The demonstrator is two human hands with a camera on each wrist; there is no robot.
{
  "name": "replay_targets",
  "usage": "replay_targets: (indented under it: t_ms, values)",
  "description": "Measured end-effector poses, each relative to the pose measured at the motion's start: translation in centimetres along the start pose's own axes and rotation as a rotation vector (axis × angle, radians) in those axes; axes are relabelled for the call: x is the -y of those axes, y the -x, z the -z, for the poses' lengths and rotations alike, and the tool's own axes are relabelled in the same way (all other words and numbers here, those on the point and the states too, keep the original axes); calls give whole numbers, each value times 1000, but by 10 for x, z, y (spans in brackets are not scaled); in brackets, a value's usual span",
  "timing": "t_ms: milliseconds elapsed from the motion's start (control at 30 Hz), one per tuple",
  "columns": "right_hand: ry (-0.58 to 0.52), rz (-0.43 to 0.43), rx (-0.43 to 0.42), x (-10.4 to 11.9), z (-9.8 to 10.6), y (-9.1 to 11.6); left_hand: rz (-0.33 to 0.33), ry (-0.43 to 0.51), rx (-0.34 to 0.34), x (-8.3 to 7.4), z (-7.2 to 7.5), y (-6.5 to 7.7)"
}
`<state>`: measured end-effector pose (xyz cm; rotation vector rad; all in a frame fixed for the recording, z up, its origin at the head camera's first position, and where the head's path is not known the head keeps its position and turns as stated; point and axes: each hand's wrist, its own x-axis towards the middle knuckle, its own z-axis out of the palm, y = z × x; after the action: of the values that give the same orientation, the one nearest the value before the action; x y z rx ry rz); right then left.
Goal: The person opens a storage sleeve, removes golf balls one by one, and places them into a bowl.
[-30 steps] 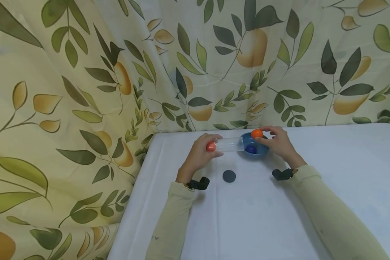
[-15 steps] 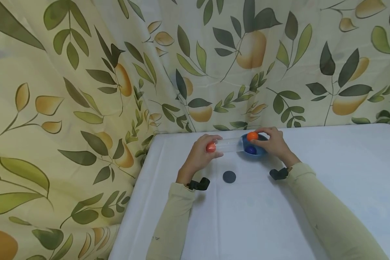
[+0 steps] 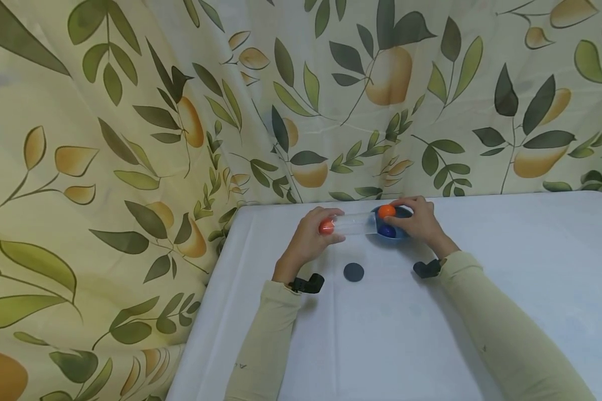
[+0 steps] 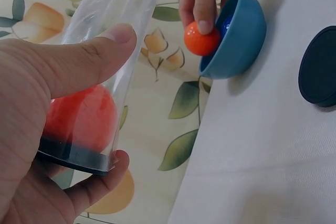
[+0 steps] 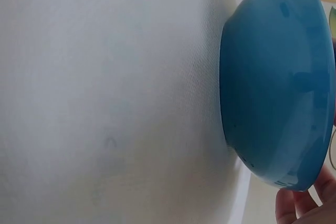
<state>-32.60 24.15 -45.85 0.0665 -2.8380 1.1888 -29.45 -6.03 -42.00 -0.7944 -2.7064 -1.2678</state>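
My left hand (image 3: 308, 236) grips a clear plastic tube (image 3: 353, 223) near its dark-capped end, holding it on its side with the mouth toward the right. Inside that end sits a red ball (image 4: 86, 119). My right hand (image 3: 418, 220) pinches an orange ball (image 3: 387, 211) between thumb and fingers, close to the tube's mouth and over the blue bowl (image 4: 244, 35). A dark blue ball (image 3: 387, 230) lies in the bowl. In the right wrist view the bowl's outer wall hides the orange ball, and only a few fingers show.
A dark round lid (image 3: 353, 272) lies flat on the white-covered table (image 3: 406, 334), in front of the tube. A leaf-and-fruit patterned cloth (image 3: 351, 139) hangs behind the table and along its left side.
My right hand has moved left and slightly down with the orange ball, bringing it nearer the tube's mouth. The left hand and tube have stayed about where they were.
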Motion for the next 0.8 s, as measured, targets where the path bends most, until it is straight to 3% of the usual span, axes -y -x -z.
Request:
replay_targets:
  t_ms: [300,800]
  values:
    - [2,0,-1,2,-3,-1,30,7,-2,-1,0,1]
    - [-114,40,-57,2,3,10,21,-8,-9,2,0,0]
